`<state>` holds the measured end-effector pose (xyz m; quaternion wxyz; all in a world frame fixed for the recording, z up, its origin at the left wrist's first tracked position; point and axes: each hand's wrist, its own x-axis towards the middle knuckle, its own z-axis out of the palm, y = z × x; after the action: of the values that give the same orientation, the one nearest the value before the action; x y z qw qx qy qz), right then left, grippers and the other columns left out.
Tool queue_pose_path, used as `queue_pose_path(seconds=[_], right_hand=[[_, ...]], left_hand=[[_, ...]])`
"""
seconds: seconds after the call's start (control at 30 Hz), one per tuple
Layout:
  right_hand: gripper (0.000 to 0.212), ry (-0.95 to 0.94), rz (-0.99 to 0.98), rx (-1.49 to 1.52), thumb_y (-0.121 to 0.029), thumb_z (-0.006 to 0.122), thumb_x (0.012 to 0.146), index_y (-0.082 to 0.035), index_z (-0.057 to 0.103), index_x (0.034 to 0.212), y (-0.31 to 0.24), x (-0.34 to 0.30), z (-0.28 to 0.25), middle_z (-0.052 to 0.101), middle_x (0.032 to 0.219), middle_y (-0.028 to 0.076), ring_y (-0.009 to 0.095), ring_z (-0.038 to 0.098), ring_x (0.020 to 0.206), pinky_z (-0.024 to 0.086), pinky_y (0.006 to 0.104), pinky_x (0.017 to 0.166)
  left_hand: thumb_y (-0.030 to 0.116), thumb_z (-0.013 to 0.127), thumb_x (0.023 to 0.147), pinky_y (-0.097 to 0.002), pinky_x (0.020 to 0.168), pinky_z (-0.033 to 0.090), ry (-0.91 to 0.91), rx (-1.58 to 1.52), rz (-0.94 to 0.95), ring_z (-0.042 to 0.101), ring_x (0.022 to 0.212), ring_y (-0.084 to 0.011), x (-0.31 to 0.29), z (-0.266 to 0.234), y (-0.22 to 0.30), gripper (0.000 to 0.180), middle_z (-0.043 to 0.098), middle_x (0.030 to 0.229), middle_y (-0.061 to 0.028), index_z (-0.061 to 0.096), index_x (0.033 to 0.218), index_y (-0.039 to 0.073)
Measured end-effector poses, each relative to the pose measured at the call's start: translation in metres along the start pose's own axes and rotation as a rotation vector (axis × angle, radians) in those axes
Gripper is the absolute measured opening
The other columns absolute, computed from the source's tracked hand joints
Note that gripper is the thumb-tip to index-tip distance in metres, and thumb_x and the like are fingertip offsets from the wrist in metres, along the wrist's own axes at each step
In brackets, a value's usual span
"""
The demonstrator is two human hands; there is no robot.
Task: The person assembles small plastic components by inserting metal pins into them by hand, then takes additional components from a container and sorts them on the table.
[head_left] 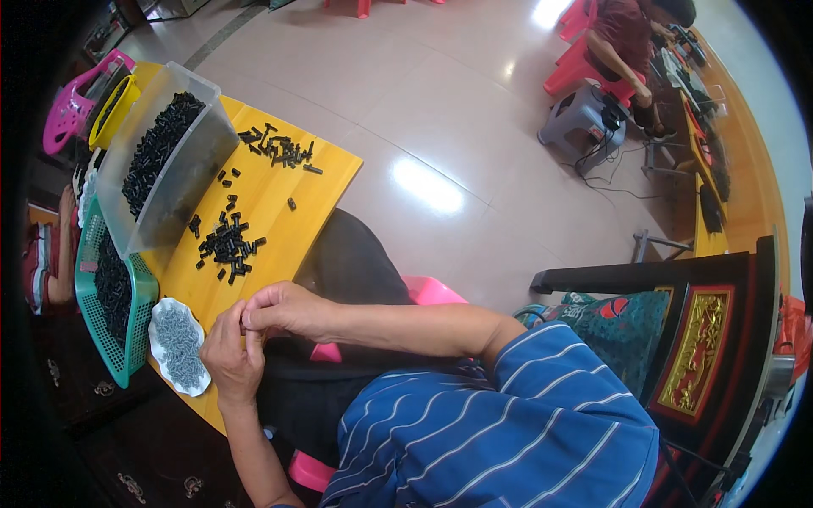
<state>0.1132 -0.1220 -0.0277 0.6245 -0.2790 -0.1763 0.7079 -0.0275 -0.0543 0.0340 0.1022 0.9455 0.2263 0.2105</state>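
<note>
My left hand and my right hand meet at the near edge of the yellow table. Fingers on both hands are pinched together at the same spot, and whatever they hold is hidden between them. Beside my left hand is a white wavy-rimmed dish full of small silver screws or pins. Just beyond my hands lies a loose pile of short black cylindrical parts. A second group of black parts is spread near the table's far corner.
A clear plastic bin of black parts stands on the table, with a green basket of dark parts alongside. Yellow and pink baskets are behind. Another person sits at the far right near a grey stool.
</note>
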Motion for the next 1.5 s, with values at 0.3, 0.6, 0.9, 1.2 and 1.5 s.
queue_pose_path(seconds=[0.3,0.6,0.9,1.2,1.5], right_hand=[[0.013,-0.013,0.003,0.022,-0.017,0.068,0.089,-0.005,0.068,0.084,0.001,0.002,0.001,0.064,0.070,0.000,0.005,0.047,0.052,0.032,0.0210,0.045],[0.012,0.012,0.003,0.028,-0.016,0.068,0.088,-0.005,0.068,0.083,0.004,0.003,-0.003,0.060,0.066,-0.001,0.006,0.045,0.049,0.031,0.0217,0.044],[0.014,0.050,0.009,-0.008,-0.016,0.068,0.089,-0.005,0.067,0.079,0.005,0.004,-0.002,0.058,0.065,-0.002,0.006,0.044,0.048,0.030,0.0226,0.044],[0.014,0.031,0.079,-0.025,-0.016,0.067,0.093,-0.002,0.068,0.093,0.008,0.005,-0.009,0.070,0.090,0.004,0.011,0.065,0.087,0.053,0.0253,0.082],[0.013,0.041,0.082,-0.067,-0.018,0.068,0.092,-0.005,0.069,0.090,0.006,0.004,-0.008,0.069,0.088,0.002,0.007,0.059,0.078,0.048,0.0236,0.072]], left_hand=[[0.007,0.067,0.083,-0.0439,0.073,0.053,0.023,0.043,0.047,0.069,0.083,-0.0357,0.001,-0.001,0.000,0.028,0.069,0.096,-0.0172,0.064,0.111,0.001],[0.009,0.067,0.083,-0.0432,0.071,0.053,-0.004,0.013,0.000,0.068,0.083,-0.0361,0.002,0.001,0.001,0.029,0.068,0.095,-0.0170,0.064,0.111,0.001],[0.006,0.069,0.082,-0.0433,0.073,0.053,-0.024,-0.028,-0.052,0.069,0.084,-0.0368,0.002,0.000,0.005,0.027,0.069,0.095,-0.0172,0.066,0.109,0.001],[0.002,0.069,0.078,-0.0428,0.073,0.054,0.012,-0.029,-0.054,0.068,0.086,-0.0368,-0.001,0.005,0.006,0.033,0.069,0.096,-0.0176,0.065,0.111,0.002],[0.001,0.068,0.078,-0.0428,0.074,0.054,0.012,-0.033,-0.049,0.068,0.086,-0.0375,-0.002,0.009,0.003,0.033,0.068,0.096,-0.0182,0.064,0.111,0.001]])
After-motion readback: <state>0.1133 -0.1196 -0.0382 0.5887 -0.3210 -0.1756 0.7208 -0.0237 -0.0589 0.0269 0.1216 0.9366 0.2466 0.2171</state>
